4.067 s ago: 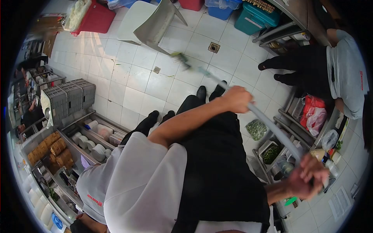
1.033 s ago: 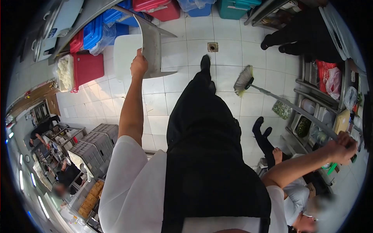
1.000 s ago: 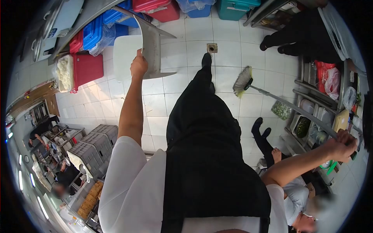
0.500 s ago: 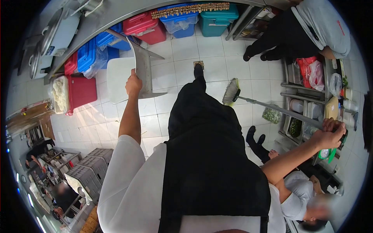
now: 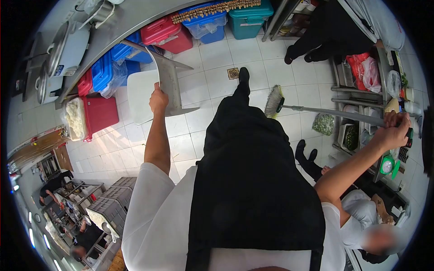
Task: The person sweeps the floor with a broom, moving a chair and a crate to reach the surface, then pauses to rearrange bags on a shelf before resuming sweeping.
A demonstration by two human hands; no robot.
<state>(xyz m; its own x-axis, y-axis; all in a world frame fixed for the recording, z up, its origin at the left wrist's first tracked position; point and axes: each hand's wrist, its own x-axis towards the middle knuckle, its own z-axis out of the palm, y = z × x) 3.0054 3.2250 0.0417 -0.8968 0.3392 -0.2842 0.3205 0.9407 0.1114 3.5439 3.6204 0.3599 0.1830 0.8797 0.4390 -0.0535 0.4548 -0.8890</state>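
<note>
My left hand (image 5: 158,99) is closed on the upper edge of a pale plastic chair (image 5: 169,81), which stands on the tiled floor at the left. Out at the right, my right hand (image 5: 394,132) grips the grey handle of a broom (image 5: 334,113). The broom's bristle head (image 5: 274,102) rests on the floor, right of my outstretched foot (image 5: 244,79). A small floor drain (image 5: 233,73) lies beside that foot.
Lidded bins, among them a red one (image 5: 167,34) and a teal one (image 5: 250,20), line the counter. Right: shelves (image 5: 357,102), a bag of greens (image 5: 323,123), a standing person (image 5: 334,27) and a seated person (image 5: 361,207). Grey crates (image 5: 106,210) stand lower left.
My foot has moved off the drain to its right. The broom now lies closer to level, with its handle end and my right hand higher and farther right. My left hand still holds the chair.
</note>
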